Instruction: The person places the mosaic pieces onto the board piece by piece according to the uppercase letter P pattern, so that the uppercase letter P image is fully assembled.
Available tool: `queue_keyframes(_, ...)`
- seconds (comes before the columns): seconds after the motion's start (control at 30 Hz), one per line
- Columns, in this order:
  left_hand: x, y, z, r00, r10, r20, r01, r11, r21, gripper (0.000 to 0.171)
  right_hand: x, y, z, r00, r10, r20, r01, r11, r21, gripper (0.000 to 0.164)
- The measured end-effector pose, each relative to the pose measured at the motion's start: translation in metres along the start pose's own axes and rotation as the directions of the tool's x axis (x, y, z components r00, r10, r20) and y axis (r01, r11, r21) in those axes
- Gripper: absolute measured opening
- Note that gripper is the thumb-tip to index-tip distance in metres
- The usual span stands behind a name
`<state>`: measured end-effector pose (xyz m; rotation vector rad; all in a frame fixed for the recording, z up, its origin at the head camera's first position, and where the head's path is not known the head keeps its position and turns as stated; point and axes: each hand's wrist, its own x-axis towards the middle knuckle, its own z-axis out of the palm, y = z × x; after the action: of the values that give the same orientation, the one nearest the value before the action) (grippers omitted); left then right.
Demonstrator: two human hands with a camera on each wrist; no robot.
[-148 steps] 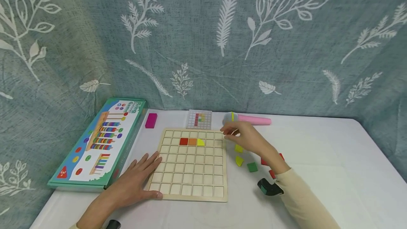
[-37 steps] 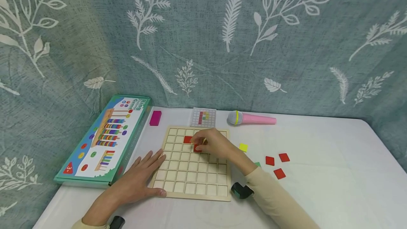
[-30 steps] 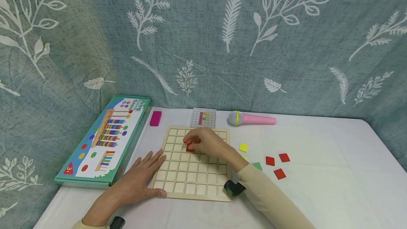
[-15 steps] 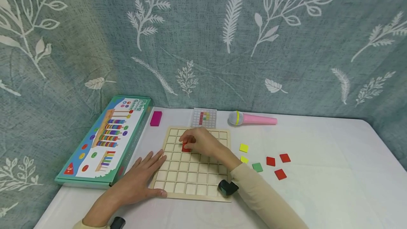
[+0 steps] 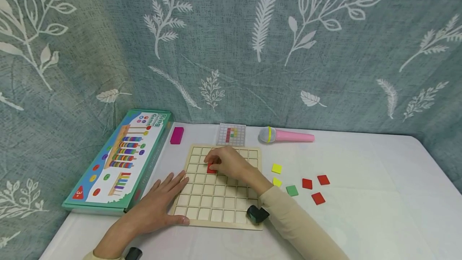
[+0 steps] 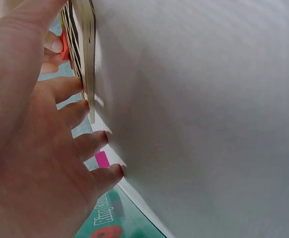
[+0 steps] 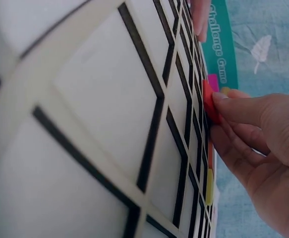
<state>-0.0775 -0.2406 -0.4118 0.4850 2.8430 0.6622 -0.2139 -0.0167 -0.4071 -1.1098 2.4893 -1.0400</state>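
My right hand (image 5: 231, 164) pinches a red square tile (image 5: 211, 168) between thumb and fingers, over a cell in the upper left part of the wooden grid board (image 5: 213, 202). In the right wrist view the red tile (image 7: 210, 102) stands tilted against the board's face, with an orange tile (image 7: 211, 154) and a yellow piece (image 7: 209, 187) set in cells beyond it. The head view has these covered by my right hand. My left hand (image 5: 155, 204) rests with fingers spread at the board's left edge, thumb on its near left corner.
Right of the board lie two yellow pieces (image 5: 276, 168), a green tile (image 5: 292, 190) and several red tiles (image 5: 318, 198). Behind it are a pattern card (image 5: 231, 134), a pink toy microphone (image 5: 294, 135) and a magenta block (image 5: 177, 135). A game box (image 5: 119, 159) stands at left.
My right hand has come from the board's right edge and moved left across it with the red tile, then nearly stopped over the cell. My left hand stays in place.
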Motion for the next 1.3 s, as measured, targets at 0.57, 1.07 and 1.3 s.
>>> queue_keyframes(0.57, 0.000, -0.001, 0.001, 1.000, 0.006, 0.002, -0.006, 1.000, 0.008, 0.109, -0.010, -0.007, -0.002, 0.999, -0.039, -0.025, 0.037, 0.998, -0.052, 0.015)
queue_keyframes(1.07, 0.002, -0.003, 0.003, 1.000, 0.005, 0.005, -0.005, 1.000, 0.005, 0.109, -0.075, 0.010, -0.053, 0.996, -0.042, -0.076, 0.033, 0.993, -0.110, 0.018)
queue_keyframes(1.3, 0.001, -0.004, 0.003, 1.000, 0.012, -0.003, -0.012, 1.000, 0.009, 0.109, -0.110, 0.035, -0.076, 0.993, 0.025, -0.113, -0.042, 0.988, -0.147, 0.016)
